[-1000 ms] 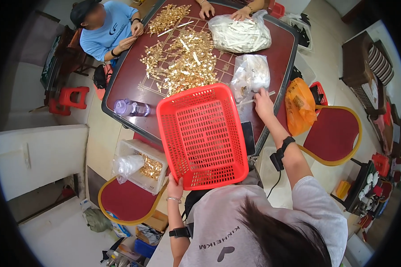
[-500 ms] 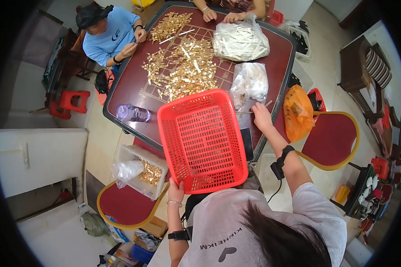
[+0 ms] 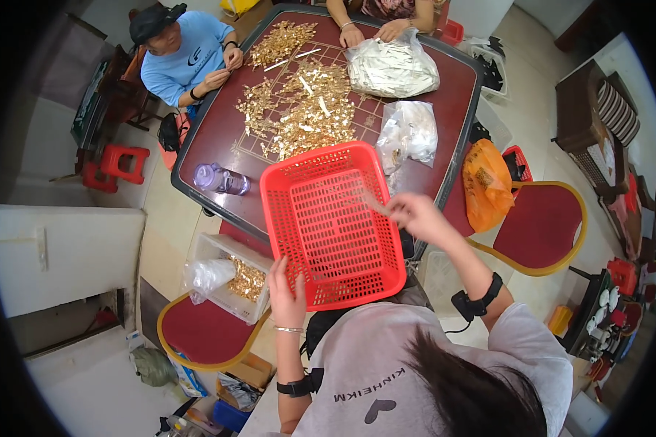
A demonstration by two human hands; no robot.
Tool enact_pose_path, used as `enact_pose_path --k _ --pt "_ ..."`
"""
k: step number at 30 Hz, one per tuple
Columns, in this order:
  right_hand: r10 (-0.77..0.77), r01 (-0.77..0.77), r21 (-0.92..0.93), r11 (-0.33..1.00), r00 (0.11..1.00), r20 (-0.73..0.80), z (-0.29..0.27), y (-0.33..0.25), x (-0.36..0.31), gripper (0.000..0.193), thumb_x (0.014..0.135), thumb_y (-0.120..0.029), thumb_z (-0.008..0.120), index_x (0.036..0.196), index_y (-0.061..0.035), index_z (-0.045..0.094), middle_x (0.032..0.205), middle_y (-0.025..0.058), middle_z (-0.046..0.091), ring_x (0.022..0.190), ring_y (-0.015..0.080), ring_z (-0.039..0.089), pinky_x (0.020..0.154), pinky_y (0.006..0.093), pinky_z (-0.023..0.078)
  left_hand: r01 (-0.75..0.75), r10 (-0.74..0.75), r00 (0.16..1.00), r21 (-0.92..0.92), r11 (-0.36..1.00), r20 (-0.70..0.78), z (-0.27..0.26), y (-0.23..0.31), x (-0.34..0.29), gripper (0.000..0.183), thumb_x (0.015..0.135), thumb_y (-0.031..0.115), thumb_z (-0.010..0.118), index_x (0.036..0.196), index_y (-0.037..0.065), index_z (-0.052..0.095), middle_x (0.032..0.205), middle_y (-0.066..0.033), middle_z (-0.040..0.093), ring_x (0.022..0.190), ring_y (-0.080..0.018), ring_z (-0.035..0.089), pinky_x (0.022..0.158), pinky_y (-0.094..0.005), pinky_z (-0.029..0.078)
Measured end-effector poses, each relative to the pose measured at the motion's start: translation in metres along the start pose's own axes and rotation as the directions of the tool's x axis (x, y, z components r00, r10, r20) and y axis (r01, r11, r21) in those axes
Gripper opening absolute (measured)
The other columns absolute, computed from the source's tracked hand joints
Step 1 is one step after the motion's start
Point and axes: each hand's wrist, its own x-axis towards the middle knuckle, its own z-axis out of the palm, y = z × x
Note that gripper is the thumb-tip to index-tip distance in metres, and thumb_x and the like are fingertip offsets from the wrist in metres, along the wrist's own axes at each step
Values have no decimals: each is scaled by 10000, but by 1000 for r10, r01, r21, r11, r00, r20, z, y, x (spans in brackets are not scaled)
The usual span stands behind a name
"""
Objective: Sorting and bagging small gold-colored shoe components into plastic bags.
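Since a second ago, the right hand has lifted off the bench by the clear bags and come over the red basket, where it now pinches a thin pale strip, blurred, above the basket's far right corner. Meanwhile the left hand stays closed on the basket's near left rim, thumb inside the wall.

That basket lies half on the bench's near edge and half over the person's lap, so I judge the left grip should hold firm and level while the right works; a tilt toward the lap would let it slide off.

Beyond the basket's far right corner sits a crumpled clear bag, and farther still a fuller bag of silvery pieces. Left of the basket lies a purple bottle on its side. An orange bag hangs to the basket's right, off the bench. A clear box of gold pieces rests on a chair below the basket's left side.
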Motion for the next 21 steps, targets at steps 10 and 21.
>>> enact_pose_path --k 10,21 --pt "-183 52 300 953 886 427 73 -49 -37 92 789 -26 618 855 -9 556 732 57 596 702 126 580 648 289 474 -374 281 875 181 910 394 14 63 -4 505 766 291 682 1197 69 543 902 -124 642 850 -266 615 808 -399 464" --pt "-68 -21 162 987 845 530 63 -42 -36 207 824 -160 650 972 -17 634 778 47 646 698 97 598 652 247 486 -334 350 891 -106 937 290 10 50 -11 226 813 223 636 957 49 652 755 -129 646 710 -290 627 647 -387 488"
